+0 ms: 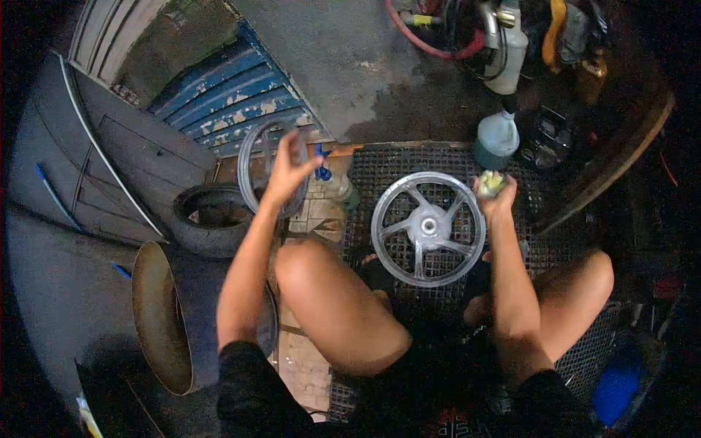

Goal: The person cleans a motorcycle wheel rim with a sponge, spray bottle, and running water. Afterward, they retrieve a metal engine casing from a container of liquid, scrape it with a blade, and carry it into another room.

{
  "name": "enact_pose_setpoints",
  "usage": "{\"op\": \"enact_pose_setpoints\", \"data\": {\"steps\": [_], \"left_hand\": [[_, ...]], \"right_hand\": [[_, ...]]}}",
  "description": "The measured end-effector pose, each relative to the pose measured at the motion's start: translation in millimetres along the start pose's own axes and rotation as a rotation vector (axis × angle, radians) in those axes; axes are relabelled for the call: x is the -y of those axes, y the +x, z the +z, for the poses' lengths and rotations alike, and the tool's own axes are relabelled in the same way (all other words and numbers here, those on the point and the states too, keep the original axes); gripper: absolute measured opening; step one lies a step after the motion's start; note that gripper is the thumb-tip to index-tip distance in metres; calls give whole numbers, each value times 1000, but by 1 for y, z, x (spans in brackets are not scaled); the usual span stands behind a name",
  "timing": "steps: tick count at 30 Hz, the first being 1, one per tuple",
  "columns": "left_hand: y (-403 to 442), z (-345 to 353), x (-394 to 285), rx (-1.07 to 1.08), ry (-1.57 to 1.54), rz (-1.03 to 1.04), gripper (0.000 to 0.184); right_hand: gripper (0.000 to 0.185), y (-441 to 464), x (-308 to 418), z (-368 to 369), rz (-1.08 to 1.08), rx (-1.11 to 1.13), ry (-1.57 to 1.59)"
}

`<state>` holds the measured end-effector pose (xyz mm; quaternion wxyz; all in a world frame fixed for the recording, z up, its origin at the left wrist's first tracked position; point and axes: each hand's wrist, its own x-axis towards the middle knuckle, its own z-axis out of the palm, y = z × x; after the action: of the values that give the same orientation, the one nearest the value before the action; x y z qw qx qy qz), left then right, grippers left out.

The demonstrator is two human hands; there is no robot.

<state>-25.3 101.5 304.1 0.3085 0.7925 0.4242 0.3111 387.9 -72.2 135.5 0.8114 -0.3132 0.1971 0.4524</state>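
Observation:
My left hand is raised with its fingers apart, in front of a second rim on the left; nothing shows in it. Beside and below it stands a spray bottle with a blue head. A silver spoked wheel lies flat on the black grid mat between my legs. At the wheel's upper right edge, my right hand is closed around a yellowish-white crumpled pad. Just above that hand is a translucent jug with greenish liquid.
A black tire lies left of my knee, near a rusty metal band. A blue slatted panel is at the upper left. A red hose and machine parts occupy the upper right. A curved wooden edge runs along the right.

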Motion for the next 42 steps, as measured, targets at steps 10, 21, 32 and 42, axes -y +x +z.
{"op": "enact_pose_setpoints", "data": {"steps": [10, 21, 32, 42], "left_hand": [[-7, 73, 98, 26, -231, -278, 104], [-28, 79, 138, -483, 126, 96, 55], [-133, -15, 144, -1040, -1548, -319, 13], [-162, 42, 128, -1290, -1475, -384, 19]], "right_hand": [[25, -10, -83, -43, 130, 25, 22], [30, -9, -86, -78, 157, 43, 22], [29, -47, -144, -68, 331, 86, -93], [26, -115, -205, 12, 135, 467, -525]]}}
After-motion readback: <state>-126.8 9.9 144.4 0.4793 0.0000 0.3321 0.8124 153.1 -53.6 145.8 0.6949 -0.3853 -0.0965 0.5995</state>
